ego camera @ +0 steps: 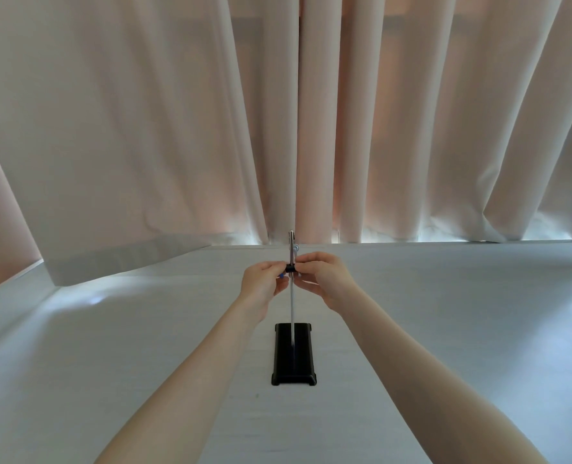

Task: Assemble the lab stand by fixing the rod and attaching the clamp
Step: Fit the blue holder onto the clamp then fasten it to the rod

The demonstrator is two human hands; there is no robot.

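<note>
— Item nearest?
— Black base (294, 354), laid flat on the white counter (110, 346); rod (292, 306) seated upright in its far end.
— Higher up the rod?
— Black clamp (290, 268), pinched from both sides by the left hand (264, 285) and right hand (325, 279).
— Behind?
— Pale curtains (378, 128) are hung.

**Desk and what rests on it**

A pale white desk (110, 346) carries one black rectangular base (294, 356), lying flat near the middle. Beyond the base, a curtain hem (110, 262) drapes onto the desk's far left part.
</note>
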